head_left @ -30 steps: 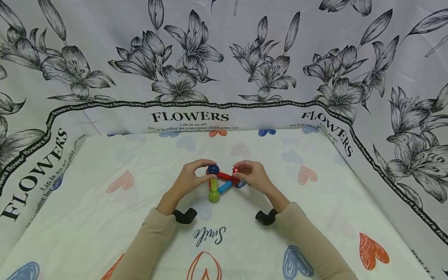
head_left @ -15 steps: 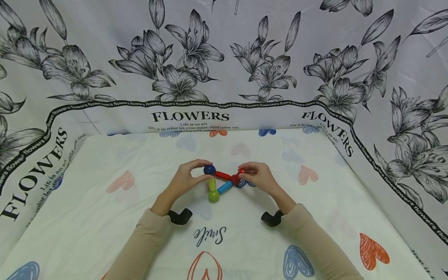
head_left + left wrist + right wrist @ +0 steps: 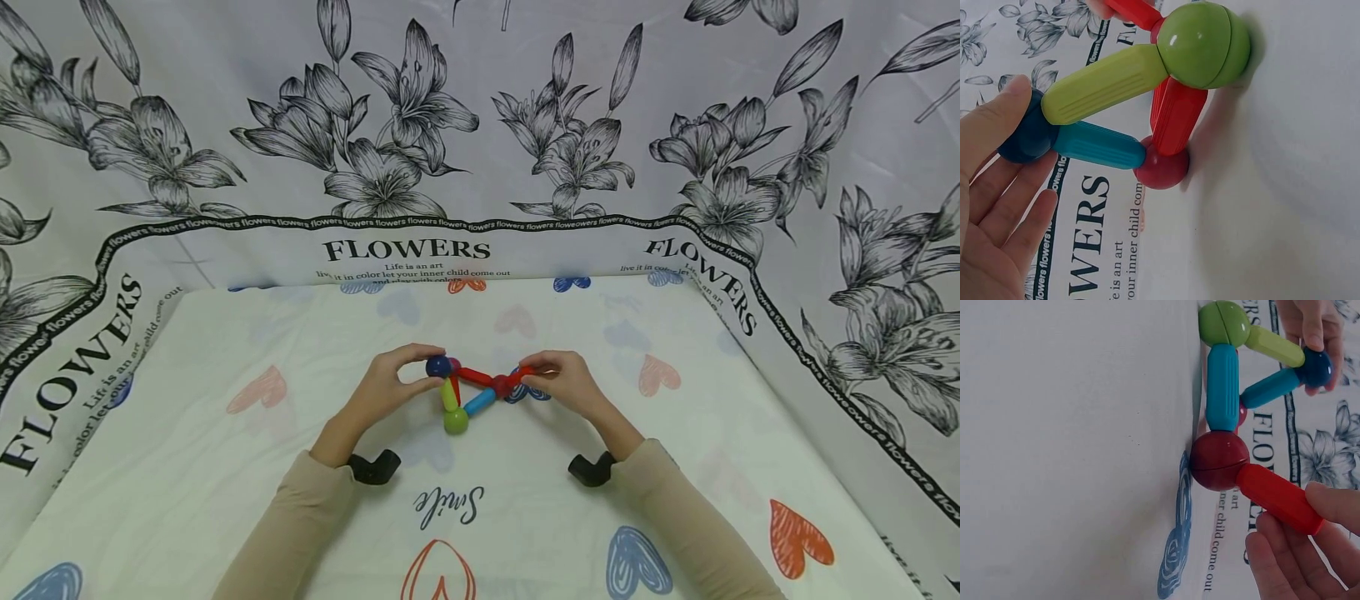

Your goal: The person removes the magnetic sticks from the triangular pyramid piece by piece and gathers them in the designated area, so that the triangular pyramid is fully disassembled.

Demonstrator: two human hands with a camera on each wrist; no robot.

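Magnetic rods and balls are joined into a small frame at the table's middle. My left hand [image 3: 384,385] pinches its raised dark blue ball [image 3: 1030,134] between thumb and fingers. From that ball, a yellow-green rod [image 3: 1107,81] slopes to a green ball [image 3: 1200,44] and a teal rod [image 3: 1100,145] to a pinkish-red ball [image 3: 1163,164]. A blue rod [image 3: 1222,387] links the green ball with a dark red ball [image 3: 1219,459]. Thumb and fingers of my right hand [image 3: 564,385] grip the outer end of a red rod [image 3: 1275,495], whose inner end meets the dark red ball.
A white cloth [image 3: 300,467] printed with hearts and the word "Smile" covers the table. Behind it hangs a flower-printed curtain [image 3: 480,167]. Black curved pieces [image 3: 375,467] stick out at both sleeve cuffs.
My left hand has shifted left, tilting the dark blue ball that way. My right hand has moved right and slightly down, and the red rod it holds now leans outward from the dark red ball.
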